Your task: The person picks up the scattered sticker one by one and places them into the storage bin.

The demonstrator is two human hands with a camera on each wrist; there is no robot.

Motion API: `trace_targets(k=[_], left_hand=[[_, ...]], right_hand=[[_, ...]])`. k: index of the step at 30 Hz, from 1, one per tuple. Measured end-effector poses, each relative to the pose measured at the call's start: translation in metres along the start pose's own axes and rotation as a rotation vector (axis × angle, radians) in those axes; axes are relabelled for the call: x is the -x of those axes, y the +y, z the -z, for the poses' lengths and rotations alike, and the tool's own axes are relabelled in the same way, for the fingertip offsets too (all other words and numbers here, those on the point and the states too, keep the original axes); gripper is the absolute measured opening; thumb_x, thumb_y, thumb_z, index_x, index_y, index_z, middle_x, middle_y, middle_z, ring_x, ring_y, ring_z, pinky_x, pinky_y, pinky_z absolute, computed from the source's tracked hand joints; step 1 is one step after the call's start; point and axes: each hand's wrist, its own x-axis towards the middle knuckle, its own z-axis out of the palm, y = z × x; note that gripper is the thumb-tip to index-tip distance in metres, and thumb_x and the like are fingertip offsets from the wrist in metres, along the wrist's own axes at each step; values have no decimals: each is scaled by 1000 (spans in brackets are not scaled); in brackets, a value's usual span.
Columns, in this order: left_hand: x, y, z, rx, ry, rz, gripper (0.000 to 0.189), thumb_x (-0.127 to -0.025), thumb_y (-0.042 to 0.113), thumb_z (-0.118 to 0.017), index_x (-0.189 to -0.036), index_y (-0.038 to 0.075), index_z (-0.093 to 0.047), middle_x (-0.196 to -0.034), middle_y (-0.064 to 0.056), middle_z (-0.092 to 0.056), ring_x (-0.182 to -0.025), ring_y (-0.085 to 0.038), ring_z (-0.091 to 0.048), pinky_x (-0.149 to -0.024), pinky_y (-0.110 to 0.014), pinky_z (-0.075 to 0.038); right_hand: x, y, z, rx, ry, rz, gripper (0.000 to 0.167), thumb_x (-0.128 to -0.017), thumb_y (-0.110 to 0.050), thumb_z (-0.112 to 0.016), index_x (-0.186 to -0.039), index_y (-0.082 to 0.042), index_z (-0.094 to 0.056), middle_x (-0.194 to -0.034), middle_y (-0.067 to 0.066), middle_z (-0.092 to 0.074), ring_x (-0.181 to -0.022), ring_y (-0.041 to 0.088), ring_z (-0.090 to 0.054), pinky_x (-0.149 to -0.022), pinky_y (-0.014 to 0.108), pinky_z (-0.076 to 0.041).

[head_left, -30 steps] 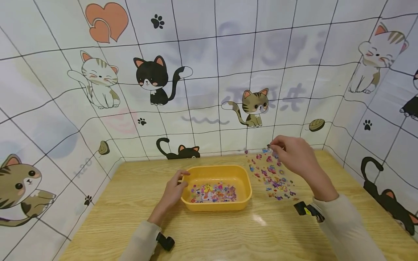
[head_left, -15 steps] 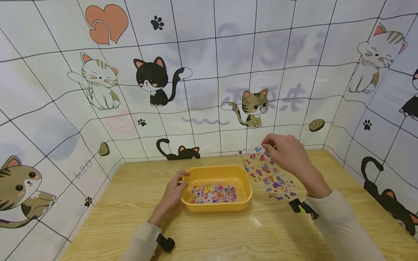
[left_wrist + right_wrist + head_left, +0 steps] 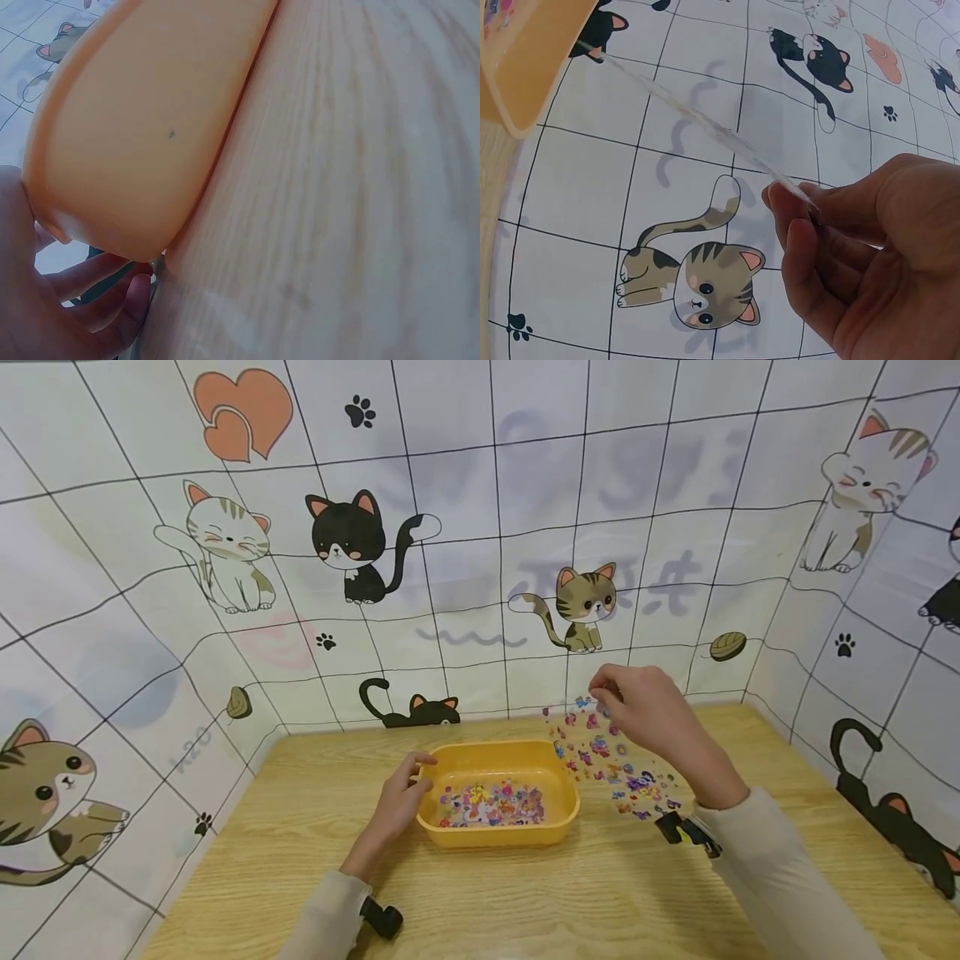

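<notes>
My right hand point(image 3: 648, 706) pinches the edge of a clear sticker sheet point(image 3: 596, 745), dotted with small colourful stickers, between thumb and fingers. The sheet hangs tilted just right of a yellow plastic basin point(image 3: 498, 837); the right wrist view catches this sheet point(image 3: 705, 124) nearly edge-on. More stickers point(image 3: 643, 783) show low behind it, over the table; whether they belong to a separate sheet I cannot tell. Inside the basin lie several colourful stickers point(image 3: 491, 804). My left hand point(image 3: 397, 792) grips the basin's left rim, its fingers curled at the corner in the left wrist view.
The wood-grain table point(image 3: 315, 835) carries the basin near its back edge. A white cloth wall point(image 3: 465, 560) printed with cats and grid lines encloses the back and both sides. Black cameras are strapped to both wrists.
My right hand has moved left, bringing the upper part of the sticker sheet closer to the basin. The lower stickers near the table have barely shifted. My left hand and the basin stay put.
</notes>
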Motion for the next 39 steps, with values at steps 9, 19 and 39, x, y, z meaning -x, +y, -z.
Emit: trace_targets(k=[9,19,39], left_hand=[[0,2,1,1,8,2,32,-99,10,-54,-129,17,-62,-143,-15,-59,-126,-37,-58,-100,-54,-51],[2,3,1,-7,14,9,31,-99,10,-54,-127,18,-62,-143,-15,-59,-125,-37,-59,-100,-54,-52],[0,0,0,-10,19,-2,30,-99,11,-53,-127,18,-62,-140,-16,-61,-114,-34,-64,-92,-47,-56]], right_hand=[[-3,-4,-5,-30,-35,-4,16,-103,-10,-59,-107,-1,-72,-88,13,-75,-54,8,-58,-54,29,-44],[-6,-7,-13,-14,-93,-12,15,-101,-10,-60,-106,-2,-71,-87,8,-76,-52,6,-60,-54,28,-45],[-13,-17,-24,-36,-83,45,15,-101,-11,-61,-107,-3,-72,-87,10,-77,-51,5,-59,-52,28,-44]])
